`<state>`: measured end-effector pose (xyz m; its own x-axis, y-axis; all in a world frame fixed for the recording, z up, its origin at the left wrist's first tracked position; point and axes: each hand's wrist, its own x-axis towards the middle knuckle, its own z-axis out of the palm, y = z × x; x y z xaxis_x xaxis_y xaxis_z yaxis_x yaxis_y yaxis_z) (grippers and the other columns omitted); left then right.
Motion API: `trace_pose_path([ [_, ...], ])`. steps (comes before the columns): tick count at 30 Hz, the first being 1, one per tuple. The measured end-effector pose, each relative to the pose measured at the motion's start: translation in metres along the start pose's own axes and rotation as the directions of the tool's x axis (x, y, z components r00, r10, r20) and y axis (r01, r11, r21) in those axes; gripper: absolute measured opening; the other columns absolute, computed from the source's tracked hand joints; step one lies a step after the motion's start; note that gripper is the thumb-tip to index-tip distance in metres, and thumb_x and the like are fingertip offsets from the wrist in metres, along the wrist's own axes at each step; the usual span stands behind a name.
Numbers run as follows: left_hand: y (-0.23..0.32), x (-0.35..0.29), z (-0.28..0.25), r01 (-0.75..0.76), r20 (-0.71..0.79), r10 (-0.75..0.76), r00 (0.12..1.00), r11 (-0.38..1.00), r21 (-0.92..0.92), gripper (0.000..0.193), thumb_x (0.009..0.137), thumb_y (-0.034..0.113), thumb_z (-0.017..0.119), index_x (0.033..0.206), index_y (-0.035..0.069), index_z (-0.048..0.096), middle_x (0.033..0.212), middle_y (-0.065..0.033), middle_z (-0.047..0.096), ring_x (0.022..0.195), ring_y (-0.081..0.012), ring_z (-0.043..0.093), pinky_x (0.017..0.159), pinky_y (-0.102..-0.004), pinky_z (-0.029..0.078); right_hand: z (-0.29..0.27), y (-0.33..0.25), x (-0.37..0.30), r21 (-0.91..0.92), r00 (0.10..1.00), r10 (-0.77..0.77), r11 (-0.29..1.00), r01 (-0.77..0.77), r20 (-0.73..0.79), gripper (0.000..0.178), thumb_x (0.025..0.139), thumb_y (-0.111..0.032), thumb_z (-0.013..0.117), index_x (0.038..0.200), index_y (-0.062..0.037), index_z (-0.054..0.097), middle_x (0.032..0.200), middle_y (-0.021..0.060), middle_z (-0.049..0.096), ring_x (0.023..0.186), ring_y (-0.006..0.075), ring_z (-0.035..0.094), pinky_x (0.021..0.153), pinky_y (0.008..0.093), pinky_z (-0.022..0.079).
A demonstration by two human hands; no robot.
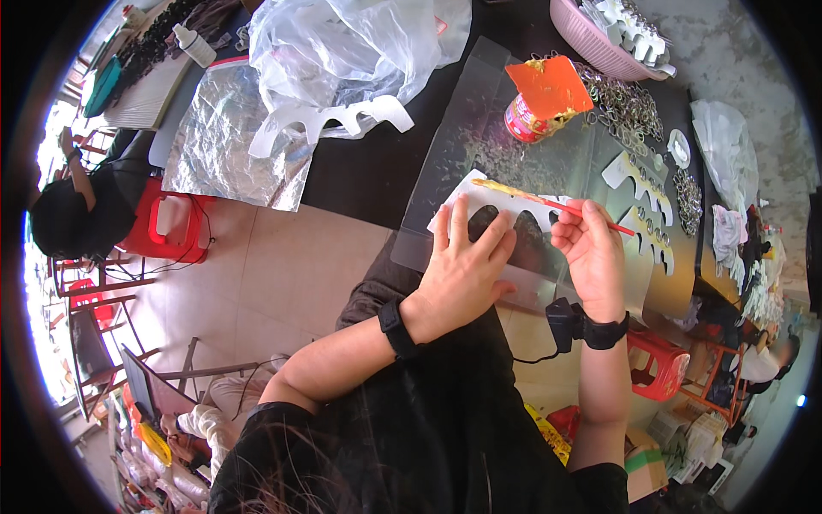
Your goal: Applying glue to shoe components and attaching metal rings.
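My left hand [471, 257] lies with spread fingers on a white strip with scalloped cut-outs [468, 187], touching it against a clear sheet [419, 250] on the dark table. In my right hand [592, 248], thumb and fingers pinch a thin red stick [599, 220]. The stick's far end is coated in yellow paste and lies over the strip's upper edge. Beyond it stands a red tin [524, 122] with an orange card [548, 84] on top, smeared with the same paste. Two more scalloped strips [640, 190] [644, 237] carrying metal rings lie at the right.
A heap of metal rings [629, 107] and a pink basket [591, 38] of white pieces sit at the far right. Silver foil [231, 141], a clear plastic bag [342, 56] and another scalloped strip [338, 118] lie at the left. Red stools [658, 364] stand below.
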<state>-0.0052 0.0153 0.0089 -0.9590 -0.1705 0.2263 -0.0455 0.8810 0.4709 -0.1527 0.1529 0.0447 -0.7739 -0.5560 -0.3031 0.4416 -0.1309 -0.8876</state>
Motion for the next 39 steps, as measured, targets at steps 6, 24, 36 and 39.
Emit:
trace_pose_path([
  [6, 0.000, 0.000, 0.002, -0.002, 0.001, 0.002, 1.000, 1.000, -0.017, 0.065, 0.069, 0.039, 0.077, 0.123, 0.009, 0.058, 0.140, -0.0044, 0.040, 0.130, -0.0479, 0.027, 0.106, -0.0619, 0.023, 0.006, 0.008, 0.002, -0.133, 0.991, -0.136, 0.982, 0.135, 0.003, 0.024, 0.100, -0.021, 0.049, 0.104, 0.0009, 0.058, 0.088, 0.0089, 0.064, 0.078, 0.0193, 0.066, 0.071, 0.0322, 0.054],
  [24, 0.000, -0.001, 0.003, 0.008, 0.026, -0.008, 1.000, 0.999, 0.031, 0.066, 0.070, 0.040, 0.076, 0.125, 0.009, 0.056, 0.141, -0.0047, 0.039, 0.130, -0.0478, 0.027, 0.106, -0.0622, 0.023, 0.020, 0.004, -0.004, -0.325, 0.965, -0.256, 0.909, 0.260, 0.057, 0.023, 0.100, -0.017, 0.047, 0.102, 0.0029, 0.057, 0.083, 0.0096, 0.063, 0.072, 0.0179, 0.065, 0.068, 0.0308, 0.053],
  [36, -0.001, -0.001, 0.004, 0.001, 0.008, -0.001, 1.000, 1.000, 0.018, 0.067, 0.069, 0.039, 0.077, 0.125, 0.009, 0.056, 0.141, -0.0050, 0.039, 0.130, -0.0477, 0.027, 0.106, -0.0618, 0.023, 0.012, 0.001, -0.007, -0.333, 0.968, -0.230, 0.909, 0.251, 0.102, 0.024, 0.100, -0.017, 0.046, 0.098, 0.0033, 0.057, 0.080, 0.0093, 0.064, 0.068, 0.0166, 0.064, 0.064, 0.0292, 0.053],
  [39, 0.001, 0.000, 0.002, 0.007, 0.011, -0.007, 1.000, 1.000, 0.010, 0.067, 0.068, 0.039, 0.077, 0.125, 0.009, 0.056, 0.141, -0.0051, 0.039, 0.129, -0.0474, 0.027, 0.106, -0.0619, 0.023, 0.007, -0.004, -0.010, -0.363, 0.969, -0.230, 0.899, 0.245, 0.086, 0.024, 0.100, -0.017, 0.045, 0.099, 0.0036, 0.058, 0.080, 0.0092, 0.064, 0.069, 0.0163, 0.064, 0.065, 0.0291, 0.053],
])
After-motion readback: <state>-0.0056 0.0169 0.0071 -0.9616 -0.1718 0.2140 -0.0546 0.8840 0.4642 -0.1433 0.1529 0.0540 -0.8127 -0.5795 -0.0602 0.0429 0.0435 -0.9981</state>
